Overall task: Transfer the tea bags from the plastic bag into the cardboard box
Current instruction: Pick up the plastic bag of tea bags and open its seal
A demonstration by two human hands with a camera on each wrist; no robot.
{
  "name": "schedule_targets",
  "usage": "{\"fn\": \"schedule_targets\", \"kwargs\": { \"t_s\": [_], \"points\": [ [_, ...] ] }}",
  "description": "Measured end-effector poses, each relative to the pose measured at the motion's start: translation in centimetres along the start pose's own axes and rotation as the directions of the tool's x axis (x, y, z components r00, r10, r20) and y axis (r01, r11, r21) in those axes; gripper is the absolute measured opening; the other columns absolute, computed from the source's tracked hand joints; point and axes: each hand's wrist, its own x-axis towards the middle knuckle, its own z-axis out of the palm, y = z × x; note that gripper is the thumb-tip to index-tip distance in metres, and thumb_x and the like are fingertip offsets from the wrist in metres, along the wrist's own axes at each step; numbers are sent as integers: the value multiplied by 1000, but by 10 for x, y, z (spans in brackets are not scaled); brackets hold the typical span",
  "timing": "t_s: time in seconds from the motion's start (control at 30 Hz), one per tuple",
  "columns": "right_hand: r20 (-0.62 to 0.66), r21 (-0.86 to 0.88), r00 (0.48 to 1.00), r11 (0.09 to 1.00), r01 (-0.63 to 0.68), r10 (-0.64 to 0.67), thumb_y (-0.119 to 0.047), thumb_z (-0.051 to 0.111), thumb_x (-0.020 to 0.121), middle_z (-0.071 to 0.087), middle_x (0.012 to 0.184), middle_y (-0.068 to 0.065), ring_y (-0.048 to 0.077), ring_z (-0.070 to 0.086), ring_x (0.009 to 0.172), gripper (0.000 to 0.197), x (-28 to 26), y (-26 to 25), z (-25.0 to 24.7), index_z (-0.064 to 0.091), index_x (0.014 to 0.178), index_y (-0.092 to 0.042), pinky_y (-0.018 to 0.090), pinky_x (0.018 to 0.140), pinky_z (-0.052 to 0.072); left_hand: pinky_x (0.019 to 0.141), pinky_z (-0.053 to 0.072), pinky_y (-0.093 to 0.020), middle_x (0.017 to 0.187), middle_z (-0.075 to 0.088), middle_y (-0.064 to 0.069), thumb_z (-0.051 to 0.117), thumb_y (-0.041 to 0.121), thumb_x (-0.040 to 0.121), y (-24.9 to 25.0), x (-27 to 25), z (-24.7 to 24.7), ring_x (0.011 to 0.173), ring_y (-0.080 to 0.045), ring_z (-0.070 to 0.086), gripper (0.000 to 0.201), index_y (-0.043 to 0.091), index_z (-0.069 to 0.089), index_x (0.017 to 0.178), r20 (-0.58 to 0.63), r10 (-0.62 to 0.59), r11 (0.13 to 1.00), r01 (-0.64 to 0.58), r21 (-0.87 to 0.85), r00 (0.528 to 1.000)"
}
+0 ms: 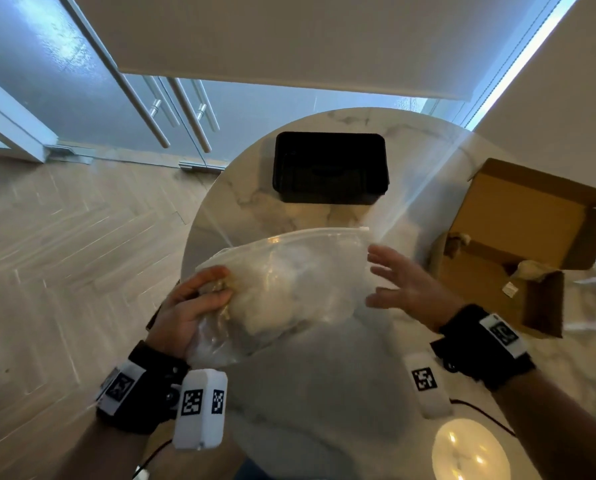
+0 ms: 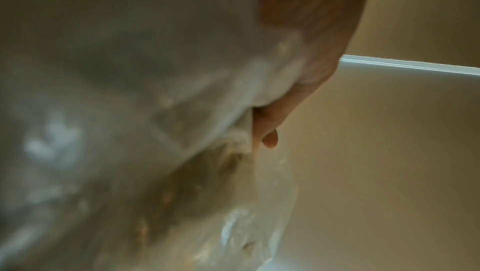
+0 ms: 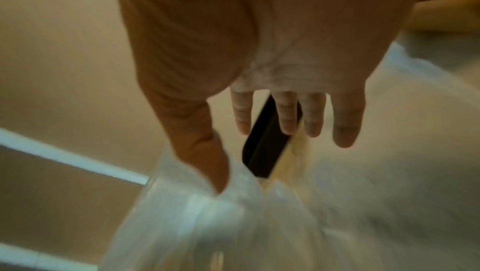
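Observation:
A clear zip plastic bag (image 1: 289, 282) with pale tea bags (image 1: 275, 306) bunched inside hangs above the round marble table (image 1: 324, 393). My left hand (image 1: 192, 306) grips the bag's lower left end, fingers curled round the plastic (image 2: 182, 111). My right hand (image 1: 393, 282) hovers at the bag's right end with fingers spread and straight, holding nothing; its fingers (image 3: 288, 115) show over the blurred bag (image 3: 207, 224). An open brown cardboard box (image 1: 518, 244) stands at the table's right edge, with a few tea bags (image 1: 532, 270) lying inside.
A black plastic container (image 1: 329, 168) sits at the far side of the table. A round lit lamp (image 1: 469, 448) glows near the front right. Wooden floor and glass doors lie to the left, beyond the table's edge.

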Motion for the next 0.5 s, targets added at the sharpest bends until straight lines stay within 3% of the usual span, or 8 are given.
{"fn": "schedule_targets", "kwargs": {
  "t_s": [0.07, 0.1, 0.17, 0.27, 0.33, 0.4, 0.43, 0.5],
  "points": [
    [35, 201, 999, 979, -40, 34, -28, 86, 64, 45, 142, -11, 14, 41, 131, 81, -22, 23, 14, 45, 131, -47, 44, 109, 35, 56, 56, -23, 78, 74, -2, 96, 31, 10, -7, 9, 10, 69, -15, 71, 63, 20, 76, 69, 37, -82, 994, 84, -64, 996],
    [21, 266, 999, 964, -33, 28, -34, 84, 63, 52, 138, -9, 16, 49, 127, 78, -26, 36, 20, 48, 131, -44, 44, 106, 39, 56, 56, -24, 78, 74, -3, 96, 28, 11, -11, 13, 16, 69, -16, 71, 63, 19, 77, 70, 68, -112, 989, 117, -87, 991],
    [-28, 430, 998, 902, -43, 61, -35, 78, 68, 68, 115, -5, 20, 63, 108, 54, -31, 51, 32, 61, 118, -37, 41, 89, 50, 57, 57, -25, 77, 73, -4, 97, 24, 15, -19, 21, 27, 66, -17, 70, 61, 18, 77, 72, 122, -144, 981, 158, -116, 982],
    [-154, 602, 978, 798, -17, 137, -22, 75, 77, 70, 85, 4, 24, 61, 80, 23, -31, 55, 36, 66, 97, -16, 31, 63, 47, 56, 57, -25, 75, 72, -5, 96, 21, 19, -25, 31, 40, 64, -16, 69, 58, 16, 76, 73, 184, -160, 979, 179, -94, 970],
    [-276, 526, 952, 850, 32, 135, -14, 70, 80, 68, 78, 7, 22, 59, 73, 14, -26, 56, 30, 67, 92, -8, 30, 59, 47, 57, 57, -27, 78, 72, -5, 95, 18, 28, -24, 37, 45, 67, -18, 69, 52, 18, 74, 75, 201, -156, 987, 161, -8, 967],
    [-365, 358, 927, 932, 55, 86, -6, 70, 82, 69, 84, 9, 20, 62, 73, 15, -20, 56, 21, 68, 96, -4, 28, 61, 51, 60, 57, -26, 82, 71, -3, 87, 6, 50, -23, 44, 49, 75, -18, 68, 34, 18, 71, 78, 180, -116, 976, 79, 201, 977],
    [-396, 272, 916, 961, 54, 60, -5, 71, 82, 70, 88, 7, 16, 63, 74, 17, -17, 56, 18, 69, 99, -5, 24, 61, 51, 66, 57, -25, 88, 70, -1, 79, -2, 63, -24, 48, 50, 82, -17, 67, 28, 18, 69, 80, 164, -63, 924, -4, 382, 984],
    [-439, 162, 897, 987, 22, 52, -5, 72, 81, 70, 91, 0, 9, 63, 77, 22, -6, 61, 13, 68, 101, -12, 20, 64, 51, 85, 52, -29, 99, 67, 5, 68, -5, 76, -27, 55, 52, 99, -16, 62, 29, 23, 66, 86, 157, 74, 685, -165, 710, 985]
  ]
}}
